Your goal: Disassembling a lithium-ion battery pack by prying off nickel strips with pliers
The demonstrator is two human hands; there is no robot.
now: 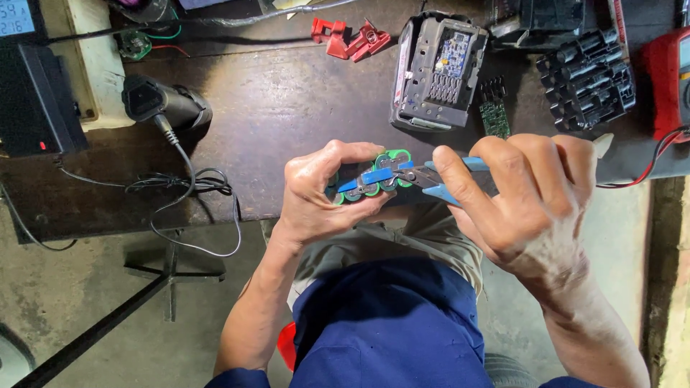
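My left hand [320, 194] grips a pack of green cylindrical battery cells [374, 176] joined by blue strips, held just over the near edge of the dark workbench [287, 108]. My right hand [528, 197] holds blue-handled pliers [438, 179], and their jaws touch the top of the pack. Part of the pack is hidden under my left fingers.
On the bench lie an opened grey battery case with a circuit board [435, 72], a black holder with dark cells [589, 79], a small green board [494, 115], red plastic clips [352, 39], a red meter [672, 79], and a black plug with coiled cable [162, 104].
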